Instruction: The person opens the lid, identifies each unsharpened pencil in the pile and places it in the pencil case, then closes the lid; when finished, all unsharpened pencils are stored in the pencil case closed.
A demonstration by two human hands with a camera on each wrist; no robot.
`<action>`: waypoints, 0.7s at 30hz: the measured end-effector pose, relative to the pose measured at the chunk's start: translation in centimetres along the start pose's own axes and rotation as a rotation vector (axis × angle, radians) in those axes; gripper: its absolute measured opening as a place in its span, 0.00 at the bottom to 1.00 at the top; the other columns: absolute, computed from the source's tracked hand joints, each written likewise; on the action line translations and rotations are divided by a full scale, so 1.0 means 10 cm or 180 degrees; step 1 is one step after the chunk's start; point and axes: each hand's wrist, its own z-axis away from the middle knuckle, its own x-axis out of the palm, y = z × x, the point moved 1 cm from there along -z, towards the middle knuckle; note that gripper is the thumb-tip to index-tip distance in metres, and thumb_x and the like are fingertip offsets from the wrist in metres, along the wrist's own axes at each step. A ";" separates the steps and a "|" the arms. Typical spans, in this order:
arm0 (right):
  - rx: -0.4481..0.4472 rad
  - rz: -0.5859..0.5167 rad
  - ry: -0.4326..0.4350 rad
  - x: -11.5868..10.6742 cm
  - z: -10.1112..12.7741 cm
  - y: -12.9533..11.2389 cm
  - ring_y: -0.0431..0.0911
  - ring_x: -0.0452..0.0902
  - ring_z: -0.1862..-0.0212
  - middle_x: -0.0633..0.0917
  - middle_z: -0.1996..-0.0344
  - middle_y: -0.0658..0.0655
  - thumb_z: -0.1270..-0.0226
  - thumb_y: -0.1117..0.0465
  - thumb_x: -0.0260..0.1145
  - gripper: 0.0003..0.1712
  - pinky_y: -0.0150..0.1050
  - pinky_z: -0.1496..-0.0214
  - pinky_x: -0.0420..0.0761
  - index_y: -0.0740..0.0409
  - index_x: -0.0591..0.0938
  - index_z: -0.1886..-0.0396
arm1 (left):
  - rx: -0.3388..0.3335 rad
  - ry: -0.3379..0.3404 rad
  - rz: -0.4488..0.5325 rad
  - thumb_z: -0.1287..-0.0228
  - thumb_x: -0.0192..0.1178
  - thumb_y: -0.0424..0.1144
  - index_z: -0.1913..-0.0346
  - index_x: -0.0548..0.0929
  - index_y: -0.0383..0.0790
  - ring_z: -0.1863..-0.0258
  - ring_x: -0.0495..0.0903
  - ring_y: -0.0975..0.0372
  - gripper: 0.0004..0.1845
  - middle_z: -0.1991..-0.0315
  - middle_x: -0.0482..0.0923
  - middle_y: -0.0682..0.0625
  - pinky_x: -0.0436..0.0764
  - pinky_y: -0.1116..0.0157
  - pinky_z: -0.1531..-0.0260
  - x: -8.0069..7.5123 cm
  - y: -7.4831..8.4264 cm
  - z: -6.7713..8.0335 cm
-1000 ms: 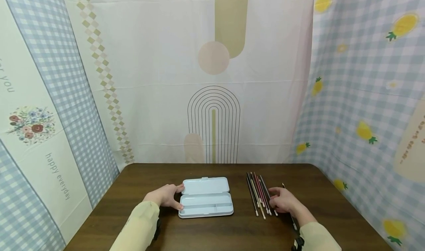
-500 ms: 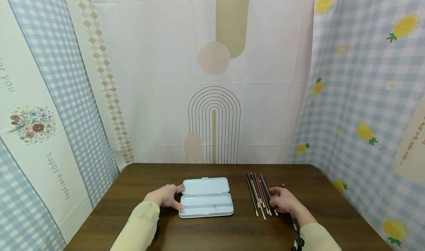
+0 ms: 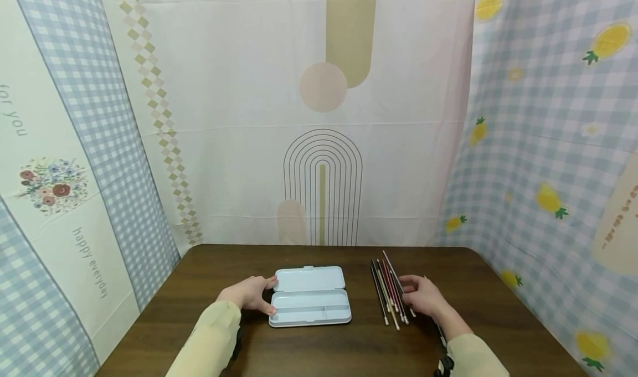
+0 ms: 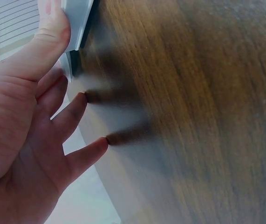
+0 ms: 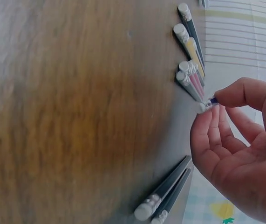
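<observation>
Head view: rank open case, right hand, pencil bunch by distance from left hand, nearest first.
1. Open case: immediately right of the left hand, which touches its left side.
2. Pencil bunch: on the table, right of the case, across a gap.
3. Right hand: at the bunch's right side, farthest.

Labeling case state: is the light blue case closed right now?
No, in the head view its lid is folded back beyond the compartmented base, leaving the inside uncovered.
</observation>
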 end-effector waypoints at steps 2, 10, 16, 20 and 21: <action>-0.0071 0.0050 0.0031 0.01 0.00 -0.02 0.53 0.84 0.52 0.86 0.47 0.67 0.36 0.72 0.67 0.31 0.45 0.62 0.84 0.69 0.79 0.31 | 0.0001 -0.0001 -0.0015 0.45 0.82 0.50 0.24 0.76 0.35 0.23 0.69 0.43 0.47 0.23 0.72 0.45 0.67 0.43 0.25 -0.01 0.02 0.00; -0.0269 0.0128 0.0128 0.08 -0.02 -0.09 0.60 0.84 0.44 0.88 0.49 0.66 0.34 0.71 0.70 0.24 0.51 0.48 0.86 0.69 0.83 0.37 | -0.0045 -0.0020 -0.0042 0.44 0.82 0.50 0.24 0.76 0.36 0.23 0.68 0.43 0.47 0.23 0.72 0.46 0.67 0.43 0.24 -0.01 0.03 0.00; -0.0453 0.0133 0.0176 0.13 -0.04 -0.12 0.58 0.85 0.45 0.89 0.50 0.64 0.35 0.73 0.70 0.22 0.50 0.46 0.85 0.69 0.85 0.40 | -0.0075 -0.0034 -0.0025 0.44 0.82 0.50 0.24 0.76 0.36 0.23 0.68 0.42 0.47 0.23 0.72 0.45 0.66 0.42 0.24 -0.01 0.02 0.01; -0.0507 0.0153 0.0184 0.15 -0.05 -0.15 0.57 0.85 0.46 0.89 0.50 0.63 0.35 0.73 0.70 0.22 0.52 0.46 0.85 0.68 0.85 0.40 | -0.0074 -0.0040 0.0018 0.44 0.82 0.50 0.24 0.76 0.36 0.22 0.67 0.42 0.47 0.22 0.71 0.45 0.65 0.41 0.24 -0.02 0.02 0.01; -0.0518 0.0159 0.0185 0.15 -0.05 -0.16 0.57 0.85 0.46 0.89 0.50 0.62 0.35 0.73 0.70 0.22 0.53 0.46 0.85 0.68 0.85 0.40 | -0.0079 -0.0042 0.0030 0.44 0.82 0.50 0.24 0.75 0.36 0.22 0.66 0.42 0.47 0.22 0.71 0.45 0.65 0.41 0.24 -0.02 0.02 0.01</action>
